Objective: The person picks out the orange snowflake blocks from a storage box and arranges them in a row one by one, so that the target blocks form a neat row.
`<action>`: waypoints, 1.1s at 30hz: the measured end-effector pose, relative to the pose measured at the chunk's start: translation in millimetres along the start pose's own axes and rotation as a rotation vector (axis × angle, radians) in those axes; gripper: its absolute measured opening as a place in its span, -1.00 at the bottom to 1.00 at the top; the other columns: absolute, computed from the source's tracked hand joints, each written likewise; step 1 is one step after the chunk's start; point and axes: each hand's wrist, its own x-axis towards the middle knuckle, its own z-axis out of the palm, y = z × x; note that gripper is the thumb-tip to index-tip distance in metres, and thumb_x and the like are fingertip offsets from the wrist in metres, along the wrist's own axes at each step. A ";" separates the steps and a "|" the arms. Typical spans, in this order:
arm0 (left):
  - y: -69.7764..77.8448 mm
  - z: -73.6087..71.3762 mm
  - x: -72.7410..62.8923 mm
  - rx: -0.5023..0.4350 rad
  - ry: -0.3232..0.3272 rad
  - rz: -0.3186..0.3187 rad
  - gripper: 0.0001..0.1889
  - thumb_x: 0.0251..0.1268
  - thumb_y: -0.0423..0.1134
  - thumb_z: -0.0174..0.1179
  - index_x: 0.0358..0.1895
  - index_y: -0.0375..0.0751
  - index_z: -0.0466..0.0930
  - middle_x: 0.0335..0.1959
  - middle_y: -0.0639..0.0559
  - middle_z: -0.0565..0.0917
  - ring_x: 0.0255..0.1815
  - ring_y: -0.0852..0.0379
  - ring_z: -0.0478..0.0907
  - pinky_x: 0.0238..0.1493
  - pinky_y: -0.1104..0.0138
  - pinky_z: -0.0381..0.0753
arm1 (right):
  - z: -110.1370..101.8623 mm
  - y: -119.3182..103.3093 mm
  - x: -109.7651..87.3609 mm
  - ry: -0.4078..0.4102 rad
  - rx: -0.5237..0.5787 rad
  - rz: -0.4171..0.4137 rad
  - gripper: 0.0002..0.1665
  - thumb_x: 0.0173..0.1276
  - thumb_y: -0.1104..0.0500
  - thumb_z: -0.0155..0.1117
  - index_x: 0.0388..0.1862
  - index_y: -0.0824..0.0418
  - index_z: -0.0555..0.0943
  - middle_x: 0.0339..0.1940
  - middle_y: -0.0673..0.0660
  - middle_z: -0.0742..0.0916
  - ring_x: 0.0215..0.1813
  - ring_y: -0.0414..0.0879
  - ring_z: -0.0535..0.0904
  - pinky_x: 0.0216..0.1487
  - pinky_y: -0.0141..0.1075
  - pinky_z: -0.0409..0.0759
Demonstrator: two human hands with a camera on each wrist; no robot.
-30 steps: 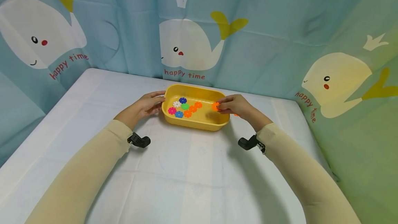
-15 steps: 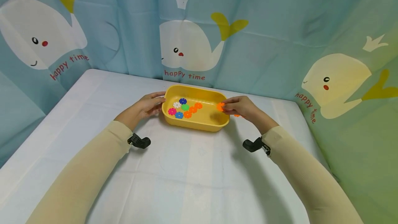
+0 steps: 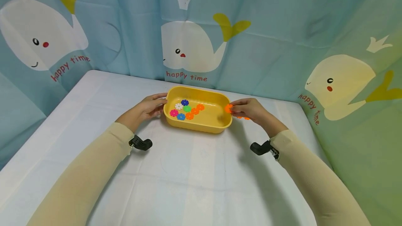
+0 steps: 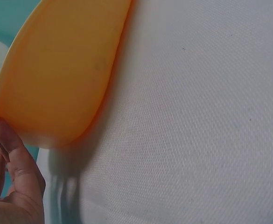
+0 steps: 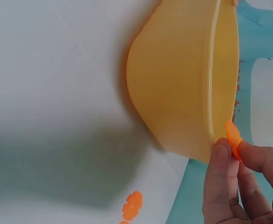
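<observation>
A yellow plastic basin stands at the back of the table. At its left end my left hand pinches the rim, the thumb on the outer wall. My right hand pinches an orange snowflake disc upright at the basin's right rim; the right wrist view shows this disc between thumb and fingers. Several flat discs lie in the left part of the basin: dark blue, white, green, pink, light blue and orange.
More orange discs lie on the table right of the basin, partly behind my right hand in the head view. A white cloth covers the table. A blue curtain with whale prints hangs close behind the basin.
My right hand has drifted right, from above the basin's inside to its right rim, still pinching the orange disc. My left hand and the basin stay in place.
</observation>
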 end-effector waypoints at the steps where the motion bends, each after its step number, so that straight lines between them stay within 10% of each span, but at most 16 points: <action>1: 0.0 0.0 -0.2 -0.003 0.000 -0.001 -0.46 0.45 -0.17 0.15 0.45 0.17 0.33 -0.05 0.00 0.51 -0.45 0.23 0.44 -0.52 0.58 0.49 | -1.0 0.5 -0.6 0.001 0.001 -0.005 -0.48 0.44 0.26 0.21 0.31 0.46 0.43 -0.20 -0.01 0.78 -0.20 -0.23 0.73 0.17 -0.21 0.61; 33: 1.1 1.7 -5.2 -0.055 -0.027 0.006 -0.46 0.47 -0.23 0.11 0.47 0.12 0.30 0.01 0.01 0.48 -0.43 0.25 0.48 -0.44 0.57 0.56 | -18.5 19.7 -7.0 0.015 0.061 0.004 -0.49 0.45 0.35 0.14 0.29 0.59 0.37 -0.22 0.04 0.76 -0.16 -0.16 0.73 0.12 -0.23 0.63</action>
